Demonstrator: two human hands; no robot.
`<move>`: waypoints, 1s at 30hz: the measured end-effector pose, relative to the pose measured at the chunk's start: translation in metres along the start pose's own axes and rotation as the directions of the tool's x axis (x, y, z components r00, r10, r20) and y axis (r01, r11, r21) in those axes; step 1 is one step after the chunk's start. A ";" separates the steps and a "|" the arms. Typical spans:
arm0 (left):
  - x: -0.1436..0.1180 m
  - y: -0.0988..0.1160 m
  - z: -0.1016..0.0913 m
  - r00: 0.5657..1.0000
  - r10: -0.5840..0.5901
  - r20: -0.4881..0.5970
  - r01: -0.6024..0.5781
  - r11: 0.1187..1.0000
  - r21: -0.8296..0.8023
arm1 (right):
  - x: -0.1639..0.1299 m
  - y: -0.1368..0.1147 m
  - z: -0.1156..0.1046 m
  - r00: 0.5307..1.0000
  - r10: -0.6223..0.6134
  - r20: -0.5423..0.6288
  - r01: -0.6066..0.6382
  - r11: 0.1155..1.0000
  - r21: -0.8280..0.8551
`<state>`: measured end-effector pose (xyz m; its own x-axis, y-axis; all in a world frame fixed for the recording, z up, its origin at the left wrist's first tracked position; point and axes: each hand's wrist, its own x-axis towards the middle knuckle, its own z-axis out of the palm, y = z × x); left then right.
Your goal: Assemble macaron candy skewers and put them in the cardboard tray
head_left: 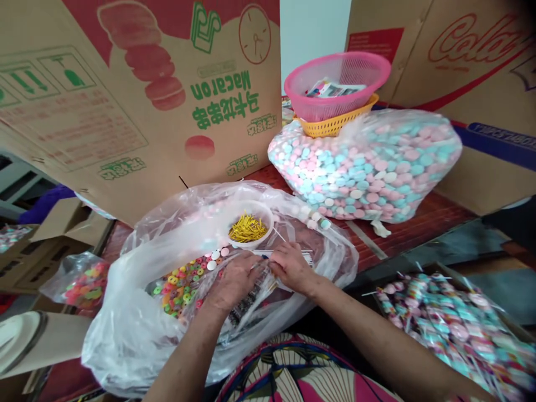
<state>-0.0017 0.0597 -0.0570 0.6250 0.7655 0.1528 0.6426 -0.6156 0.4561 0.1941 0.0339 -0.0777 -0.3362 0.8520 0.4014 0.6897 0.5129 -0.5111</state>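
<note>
My left hand (239,273) and my right hand (292,267) meet over an opened clear plastic bag (125,312), their fingers closed and bent inward. A thin white stick (279,233) pokes out above my right hand's fingers. What my left fingers pinch is hidden; crinkled clear film shows around both hands. Just beyond them is a white bowl (247,244) of gold twist ties (248,228). Left of my left hand lie colourful ring candies (178,287) and a few white and pink round candies (212,264). Dark printed strips (247,304) show beneath my hands.
A big bag of pastel candies (360,167) stands behind, with pink (337,109) and yellow baskets (339,124) on top. Cardboard boxes (167,134) wall the back. Wrapped candy sticks (452,324) fill a box at right. A white roll (46,343) and small candy bag (81,285) lie left.
</note>
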 end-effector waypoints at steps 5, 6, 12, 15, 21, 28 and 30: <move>0.003 0.019 -0.019 0.984 -0.082 -0.158 0.061 0.990 -0.130 | 0.001 0.008 -0.014 0.995 0.049 -0.092 -0.028 0.975 0.219; 0.004 0.024 -0.024 0.985 -0.117 -0.126 0.093 0.979 -0.184 | 0.002 0.008 -0.020 0.993 0.054 -0.105 -0.019 0.951 0.308; 0.009 0.036 -0.043 0.970 -0.232 0.069 0.240 0.883 -0.403 | 0.011 -0.010 -0.031 0.985 0.165 0.046 -0.162 0.814 0.557; 0.004 0.036 -0.038 0.959 -0.279 0.047 0.271 0.860 -0.433 | 0.011 -0.020 -0.025 0.966 0.258 0.017 -0.228 0.818 0.528; -0.011 0.038 -0.008 0.951 -0.309 -0.025 0.252 0.818 -0.517 | 0.001 -0.020 -0.017 0.915 0.380 0.135 -0.387 0.736 0.555; -0.015 0.035 -0.011 0.966 -0.244 -0.082 0.178 0.863 -0.473 | 0.002 -0.014 -0.036 0.926 0.294 0.238 -0.378 0.679 0.630; -0.015 0.036 -0.013 0.961 -0.263 -0.090 0.189 0.855 -0.483 | 0.001 -0.017 -0.031 0.906 0.374 0.198 -0.412 0.669 0.619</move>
<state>0.0060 0.0286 -0.0316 0.3913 0.9142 0.1052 0.4537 -0.2911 0.8423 0.2021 0.0227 -0.0452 -0.1736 0.9846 0.0217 0.2032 0.0574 -0.9775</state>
